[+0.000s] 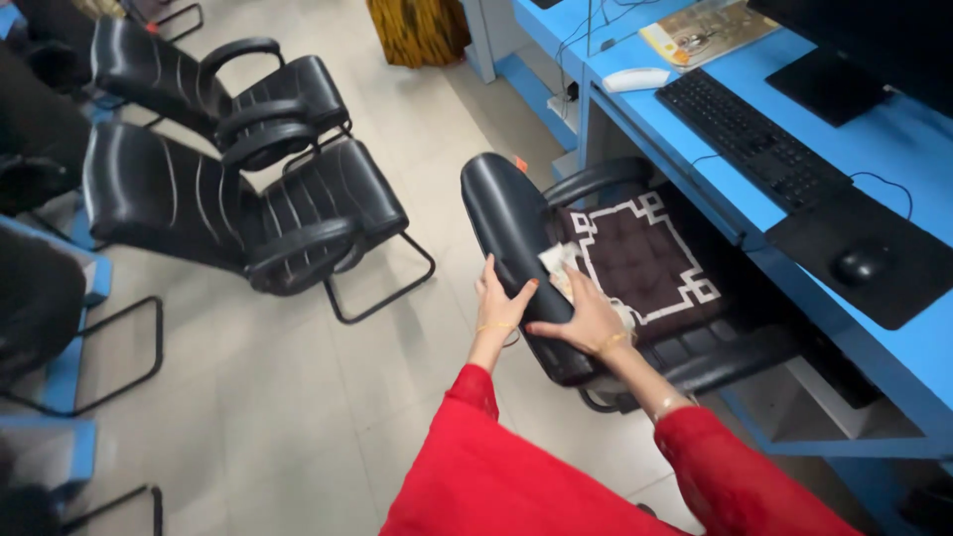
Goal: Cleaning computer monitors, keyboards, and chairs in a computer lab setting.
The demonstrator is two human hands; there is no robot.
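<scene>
A glossy black office chair (516, 238) is carrying a dark brown cushion (645, 260) patterned with a white angular border. Red sleeves (496, 467) are showing below. A bright blue desk (893, 149) is bearing a black keyboard (749, 139), black mouse (862, 264) and black mousepad (898, 288). The floor tiles (298, 397) are looking pale beige.

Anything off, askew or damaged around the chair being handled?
Nothing damaged or spilled. The black chair stands at the blue desk, brown cushion flat on its seat. Left hand grips the backrest; right hand presses a pale cloth against it.
</scene>
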